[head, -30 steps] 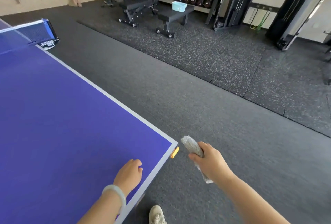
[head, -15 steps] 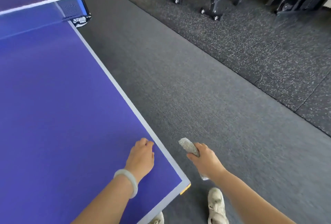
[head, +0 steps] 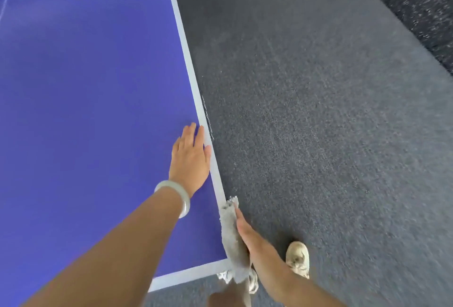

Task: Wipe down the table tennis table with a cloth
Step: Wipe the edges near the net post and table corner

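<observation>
Pressing the grey cloth (head: pixel 231 240) flat against the right side edge of the tabletop (head: pixel 85 110), by the near corner: right hand (head: pixel 248 235), grip unclenched, fingers straight. Lying palm-down farther along, just inside the white border: left hand (head: pixel 190 159), fingers extended together, holding nothing, pale bangle (head: pixel 182 198) at the wrist. Below, grey floor (head: pixel 318 135) and a worn shoe (head: pixel 297 256)

The floor (head: pixel 318 135) is dark grey with a fine, carpet-like grain and fills the right side of the view. In the upper right corner lies a darker mat (head: pixel 421 0) flecked with pale specks, meeting the grey along a straight diagonal seam. The light is even and soft.
</observation>
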Tool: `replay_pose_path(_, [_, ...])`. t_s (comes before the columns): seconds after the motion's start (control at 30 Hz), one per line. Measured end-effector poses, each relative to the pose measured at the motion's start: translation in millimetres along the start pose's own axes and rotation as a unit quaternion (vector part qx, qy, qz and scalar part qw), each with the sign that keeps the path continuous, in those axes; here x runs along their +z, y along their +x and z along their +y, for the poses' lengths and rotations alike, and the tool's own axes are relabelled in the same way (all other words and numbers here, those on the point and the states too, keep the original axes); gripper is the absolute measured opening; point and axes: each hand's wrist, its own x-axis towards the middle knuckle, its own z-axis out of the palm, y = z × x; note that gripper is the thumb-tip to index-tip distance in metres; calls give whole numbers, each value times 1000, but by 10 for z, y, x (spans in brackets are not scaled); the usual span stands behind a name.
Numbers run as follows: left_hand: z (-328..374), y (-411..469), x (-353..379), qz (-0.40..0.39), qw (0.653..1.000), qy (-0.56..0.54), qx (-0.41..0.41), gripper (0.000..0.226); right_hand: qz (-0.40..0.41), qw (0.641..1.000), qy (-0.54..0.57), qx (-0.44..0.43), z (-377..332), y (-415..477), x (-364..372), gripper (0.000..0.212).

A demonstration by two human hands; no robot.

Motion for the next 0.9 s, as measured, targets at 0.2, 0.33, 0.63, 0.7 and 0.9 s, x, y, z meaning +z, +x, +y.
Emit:
replay_pose_path(0.2, [-16,9,263,63,997,-46,-26,51,62,987,-88,-117,240,417,167,63])
replay_pose_path(0.33, [-72,14,262,67,996,-51,-12,57,57,982,-6,-181,-307,1072,89,56])
replay_pose_path(0.63, [-88,32,332,88,992,-85,-11,51,62,974,-99,-193,479,750,49,63])
replay_pose_path(0.7, [-87,34,326,89,992,-84,-8,50,65,978,-77,-182,299,977,55,62])
replay_pose_path(0.9, [-110,4,311,80,991,-111,-1,56,97,975,-48,-192,-517,1819,3,53])
